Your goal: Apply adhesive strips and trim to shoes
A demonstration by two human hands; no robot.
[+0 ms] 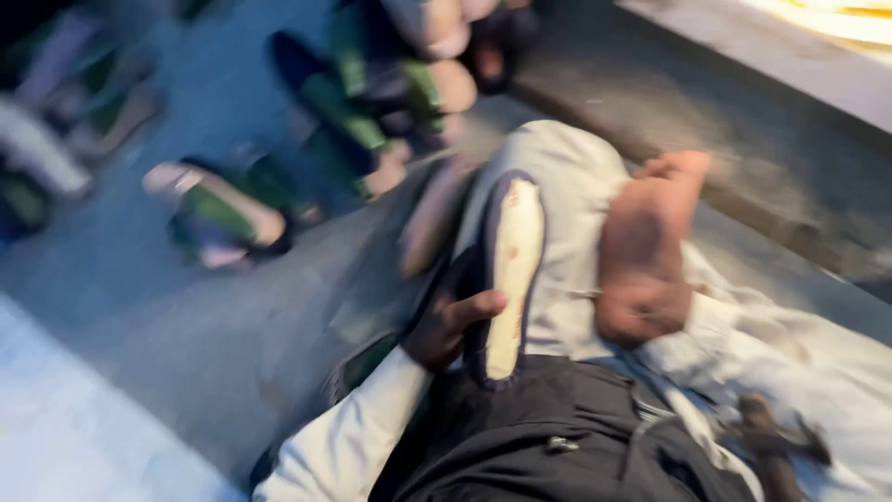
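Cream-coloured and rimmed in dark blue, the shoe sole [509, 279] lies along my lap, my left hand [452, 327] closed on its near end, thumb across its face. My right hand isn't visible. Blurred green-strapped sandals [372, 112] are heaped on the floor [186, 335] ahead.

One head view looks steeply down from close above the lap, motion-blurred. The fingers [465, 311] sit low of centre. Beyond the fingers, the floor [167, 316] fills the upper left.
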